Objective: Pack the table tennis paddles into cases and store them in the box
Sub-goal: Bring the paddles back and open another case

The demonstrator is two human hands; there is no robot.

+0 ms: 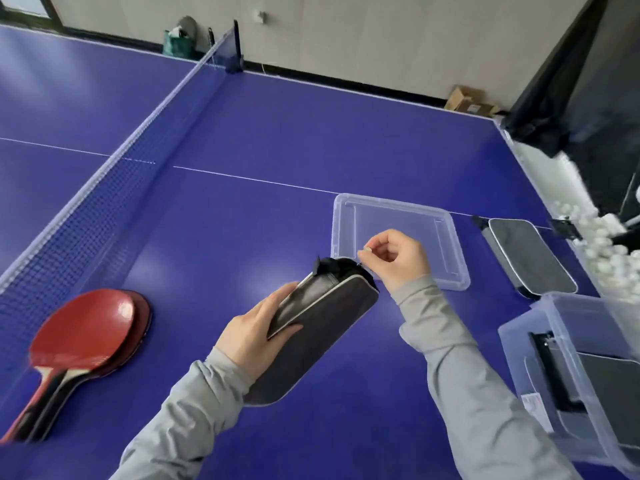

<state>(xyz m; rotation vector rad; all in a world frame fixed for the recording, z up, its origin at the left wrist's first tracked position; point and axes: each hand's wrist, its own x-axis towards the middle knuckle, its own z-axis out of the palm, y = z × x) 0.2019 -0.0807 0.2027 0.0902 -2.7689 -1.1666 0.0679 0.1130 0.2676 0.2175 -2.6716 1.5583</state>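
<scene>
Dead centre, the dark paddle case (322, 323) with pale piping is held tilted above the blue table (277, 133). The left hand (258, 336) grips its lower edge, fingers curled round the side, thumb on top. The right hand (394, 256) pinches the small zipper pull (366, 250) at the case's upper end, thumb and forefinger pressed together, the other fingers curled in.

At twelve o'clock of that pinch, a clear plastic lid (398, 237) lies flat on the table. At three o'clock, a second case (530, 258) rests closed beside the lid. Down at four o'clock, the clear storage box (568, 375) holds dark cases inside; a small label on its wall is too blurred to read. Out at nine o'clock, red paddles (86, 344) lie stacked by the net (104, 188).

White balls (602, 244) heap along the right edge under a black sheet (561, 81). Against the far wall sit a green bag (178, 43) and a cardboard box (469, 102).
</scene>
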